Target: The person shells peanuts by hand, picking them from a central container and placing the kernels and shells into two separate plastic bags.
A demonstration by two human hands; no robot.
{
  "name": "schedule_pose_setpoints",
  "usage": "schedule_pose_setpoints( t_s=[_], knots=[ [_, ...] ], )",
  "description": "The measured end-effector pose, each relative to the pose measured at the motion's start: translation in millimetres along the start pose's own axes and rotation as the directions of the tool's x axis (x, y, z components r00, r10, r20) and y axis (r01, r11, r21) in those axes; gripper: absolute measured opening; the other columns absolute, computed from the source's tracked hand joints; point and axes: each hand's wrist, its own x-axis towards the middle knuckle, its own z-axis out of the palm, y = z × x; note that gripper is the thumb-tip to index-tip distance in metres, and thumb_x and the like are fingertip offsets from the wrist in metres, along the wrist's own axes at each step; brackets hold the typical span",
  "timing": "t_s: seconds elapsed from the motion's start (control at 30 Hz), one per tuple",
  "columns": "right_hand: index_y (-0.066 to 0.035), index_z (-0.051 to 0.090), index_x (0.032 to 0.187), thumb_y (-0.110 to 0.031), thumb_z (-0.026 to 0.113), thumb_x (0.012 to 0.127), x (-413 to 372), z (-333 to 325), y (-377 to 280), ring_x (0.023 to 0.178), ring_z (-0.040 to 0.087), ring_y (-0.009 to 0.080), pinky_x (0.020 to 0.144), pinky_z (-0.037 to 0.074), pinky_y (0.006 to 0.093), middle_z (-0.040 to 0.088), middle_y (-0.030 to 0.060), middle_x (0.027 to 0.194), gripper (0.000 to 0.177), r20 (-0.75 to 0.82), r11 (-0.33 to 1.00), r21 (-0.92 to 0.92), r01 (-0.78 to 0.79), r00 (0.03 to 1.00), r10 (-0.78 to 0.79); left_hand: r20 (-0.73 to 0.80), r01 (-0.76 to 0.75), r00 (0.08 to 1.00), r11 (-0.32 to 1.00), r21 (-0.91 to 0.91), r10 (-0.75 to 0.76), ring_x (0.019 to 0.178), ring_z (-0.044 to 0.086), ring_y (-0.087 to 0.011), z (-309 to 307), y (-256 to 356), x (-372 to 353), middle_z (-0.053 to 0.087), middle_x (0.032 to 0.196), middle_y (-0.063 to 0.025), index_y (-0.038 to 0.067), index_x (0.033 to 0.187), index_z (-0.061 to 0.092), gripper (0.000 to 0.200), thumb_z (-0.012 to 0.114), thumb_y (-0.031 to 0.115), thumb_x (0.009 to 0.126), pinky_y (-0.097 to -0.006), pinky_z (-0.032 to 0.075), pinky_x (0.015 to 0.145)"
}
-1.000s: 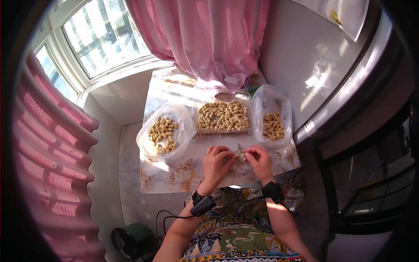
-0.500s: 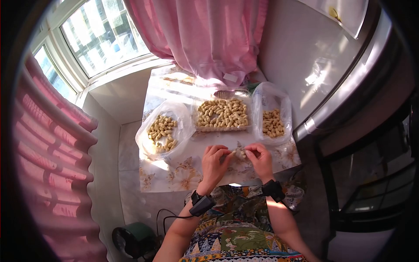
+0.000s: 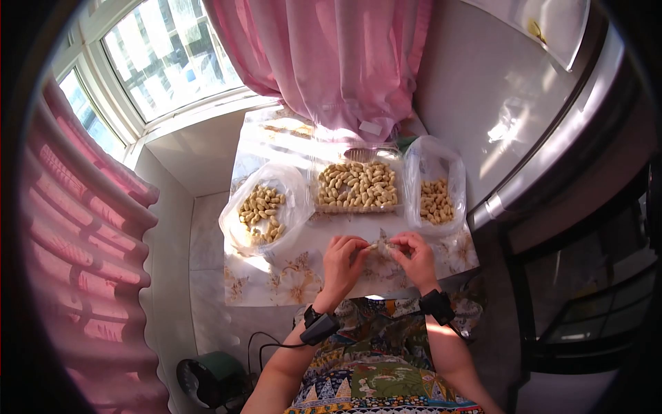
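Over the table's front part, my left hand [image 3: 343,263] is closed in a pinch on a peanut [image 3: 373,247] that shows at its fingertips. My right hand [image 3: 416,258] faces it from the right, thumb and fingers pressed together; what lies between them is too small to make out. Beyond both hands stands a clear plastic box [image 3: 358,209] full of unshelled peanuts [image 3: 357,185]. To its left an open white plastic bag [image 3: 295,196] has peanuts in it. Another white bag [image 3: 452,162] with peanuts is on the right.
A flower-patterned cloth [image 3: 298,279] covers the table. Pink curtains [image 3: 324,62] hang behind it and at the left by the window [image 3: 172,58]. A grey wall [image 3: 483,90] borders the right side. A dark green round object [image 3: 217,376] sits low at the left.
My right fingertips have drawn slightly closer to the left ones. The whole view has shifted a little, so the table and bags appear lower and further right.
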Motion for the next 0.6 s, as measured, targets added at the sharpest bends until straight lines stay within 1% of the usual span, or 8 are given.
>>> schedule_pose_setpoints(
  t_s=[0.07, 0.17, 0.27, 0.33, 0.37, 0.5, 0.57, 0.6],
  knots=[
    [-0.001, 0.076, 0.111, -0.002, 0.078, 0.089, 0, 0, -1, 0.094, 0.068, 0.0147, 0.084, 0.056, 0.0273, 0.068, 0.0063, 0.114, 0.022, 0.005, 1.0, 0.019, 0.016, 1.0, -0.016, 0.06, 0.067, 0.996, 0.998, -0.022, -0.065, 0.092, 0.065, -0.0298, -1, -2, -2, 0.074, 0.096, -0.0049, 0.007, 0.094, 0.074, 0.011, 0.079, 0.008, 0.084, -0.0401, 0.052, 0.081],
    [-0.001, 0.076, 0.112, -0.002, 0.078, 0.089, -1, -2, -2, 0.096, 0.068, 0.0147, 0.087, 0.055, 0.0275, 0.068, 0.007, 0.115, 0.023, 0.024, 1.0, 0.013, -0.01, 1.0, 0.009, 0.084, 0.122, 0.99, 0.991, -0.061, -0.117, 0.091, 0.066, -0.0295, -2, 0, -3, 0.074, 0.093, -0.0059, 0.008, 0.096, 0.076, 0.014, 0.08, 0.007, 0.083, -0.04, 0.052, 0.081],
    [-0.001, 0.076, 0.112, -0.003, 0.079, 0.089, 0, -2, -3, 0.099, 0.067, 0.0138, 0.09, 0.054, 0.0271, 0.068, 0.0064, 0.116, 0.023, 0.034, 0.997, 0.075, 0.013, 0.999, -0.016, 0.113, 0.149, 0.984, 0.982, -0.117, -0.136, 0.091, 0.067, -0.0294, -2, -3, -4, 0.074, 0.091, -0.0068, 0.01, 0.097, 0.079, 0.016, 0.081, 0.008, 0.082, -0.0401, 0.052, 0.081],
    [-0.003, 0.077, 0.112, -0.005, 0.082, 0.089, 1, -3, -6, 0.1, 0.066, 0.0124, 0.091, 0.054, 0.027, 0.068, 0.0042, 0.115, 0.024, 0.049, 0.961, 0.276, -0.019, 0.999, 0.006, 0.115, 0.152, 0.983, 0.983, -0.098, -0.141, 0.091, 0.067, -0.0292, -4, -1, -4, 0.074, 0.09, -0.0068, 0.01, 0.096, 0.079, 0.016, 0.082, 0.009, 0.081, -0.0403, 0.052, 0.081],
    [-0.003, 0.077, 0.112, -0.005, 0.082, 0.089, 2, -3, -7, 0.1, 0.066, 0.0124, 0.091, 0.054, 0.027, 0.068, 0.0042, 0.115, 0.024, 0.051, 0.961, 0.276, -0.016, 0.999, 0.002, 0.119, 0.157, 0.982, 0.984, -0.079, -0.147, 0.091, 0.068, -0.029, -5, 0, -4, 0.074, 0.088, -0.0068, 0.011, 0.096, 0.08, 0.016, 0.082, 0.009, 0.08, -0.0404, 0.052, 0.082],
    [-0.003, 0.078, 0.114, -0.008, 0.085, 0.089, -2, -2, -10, 0.099, 0.065, 0.0101, 0.088, 0.053, 0.0259, 0.069, 0.0027, 0.108, 0.027, 0.174, 0.977, 0.207, -0.05, 0.985, 0.013, 0.153, 0.115, 0.983, 0.992, -0.055, -0.106, 0.092, 0.068, -0.0278, -3, -3, -4, 0.074, 0.089, -0.0057, 0.012, 0.095, 0.081, 0.016, 0.083, 0.011, 0.079, -0.0408, 0.051, 0.084],
    [-0.004, 0.078, 0.115, -0.008, 0.085, 0.088, -2, -1, -12, 0.097, 0.065, 0.0095, 0.087, 0.053, 0.0253, 0.07, 0.0026, 0.106, 0.028, 0.196, 0.98, 0.192, -0.047, 0.981, 0.008, 0.177, 0.046, 0.984, 0.997, -0.058, -0.035, 0.091, 0.069, -0.0277, -1, -7, -4, 0.075, 0.094, -0.0073, 0.01, 0.095, 0.081, 0.016, 0.084, 0.01, 0.079, -0.0396, 0.052, 0.084],
    [-0.004, 0.078, 0.115, -0.009, 0.085, 0.089, -3, -2, -13, 0.096, 0.066, 0.0092, 0.085, 0.053, 0.0248, 0.07, 0.0023, 0.104, 0.028, 0.209, 0.99, 0.13, -0.052, 0.978, 0.024, 0.179, 0.039, 0.983, 0.997, -0.067, -0.026, 0.091, 0.069, -0.0277, 0, -8, -5, 0.075, 0.094, -0.0073, 0.01, 0.095, 0.081, 0.016, 0.084, 0.01, 0.079, -0.0396, 0.052, 0.084]
  ],
)
